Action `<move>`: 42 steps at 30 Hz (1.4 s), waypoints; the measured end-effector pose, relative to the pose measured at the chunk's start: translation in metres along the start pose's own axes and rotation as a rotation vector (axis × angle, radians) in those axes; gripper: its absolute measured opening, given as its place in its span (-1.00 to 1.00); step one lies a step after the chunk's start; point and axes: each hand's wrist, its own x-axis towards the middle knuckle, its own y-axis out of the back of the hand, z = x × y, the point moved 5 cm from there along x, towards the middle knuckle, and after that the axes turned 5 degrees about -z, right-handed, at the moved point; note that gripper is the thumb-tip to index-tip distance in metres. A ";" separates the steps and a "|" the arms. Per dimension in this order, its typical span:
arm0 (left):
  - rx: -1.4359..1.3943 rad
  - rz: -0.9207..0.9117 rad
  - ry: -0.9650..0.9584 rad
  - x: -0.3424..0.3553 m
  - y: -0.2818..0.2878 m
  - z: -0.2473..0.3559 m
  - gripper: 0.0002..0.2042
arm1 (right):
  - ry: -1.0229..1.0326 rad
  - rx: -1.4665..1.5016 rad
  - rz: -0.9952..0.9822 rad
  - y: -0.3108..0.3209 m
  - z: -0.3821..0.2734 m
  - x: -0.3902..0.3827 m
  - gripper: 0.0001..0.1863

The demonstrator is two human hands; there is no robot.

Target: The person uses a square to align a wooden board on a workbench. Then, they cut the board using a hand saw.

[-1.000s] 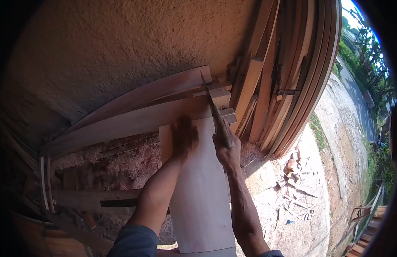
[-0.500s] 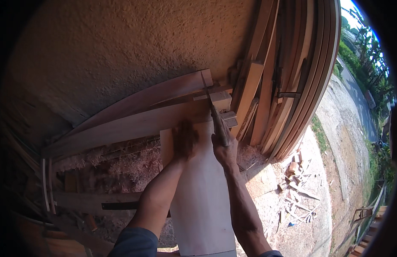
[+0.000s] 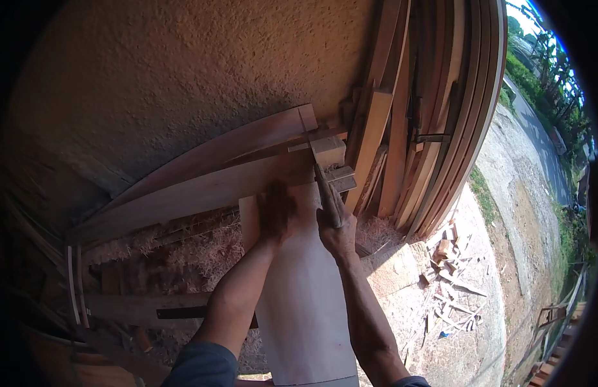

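A wide pale wooden board [image 3: 305, 303] runs away from me between my forearms. My left hand [image 3: 276, 209] presses on its far end, near the left edge; it looks laid flat, though shadow and blur hide the finger detail. At the board's right edge my right hand [image 3: 339, 233] is closed around the handle of a handsaw [image 3: 326, 190]. The saw's thin blade points away from me, across the board's far corner toward the wall. Just beyond the board's end lies another long plank [image 3: 202, 187], set crosswise.
A rough wall [image 3: 195, 77] rises behind. Tall timber boards [image 3: 434, 116] lean at the right, beside short wood blocks [image 3: 328, 151]. Wood shavings [image 3: 182, 251] cover the ground at left; offcuts [image 3: 450, 277] litter the sunlit ground at right. A dark flat blade [image 3: 179, 313] lies left of my forearm.
The saw and my right hand have shifted slightly along the blade's line, toward me. My left hand stays on the board. The whole view has turned a little.
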 end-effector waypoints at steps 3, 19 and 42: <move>0.059 0.212 -0.042 -0.006 -0.001 -0.026 -0.40 | 0.086 -0.002 0.013 0.024 0.017 -0.123 -0.38; 0.103 0.328 -0.060 -0.015 0.002 -0.030 -0.43 | 0.111 -0.176 -0.095 0.045 0.024 -0.197 -0.31; 0.036 0.130 -0.046 0.009 0.000 0.001 -0.39 | -0.048 0.050 -0.078 0.014 -0.007 -0.001 -0.32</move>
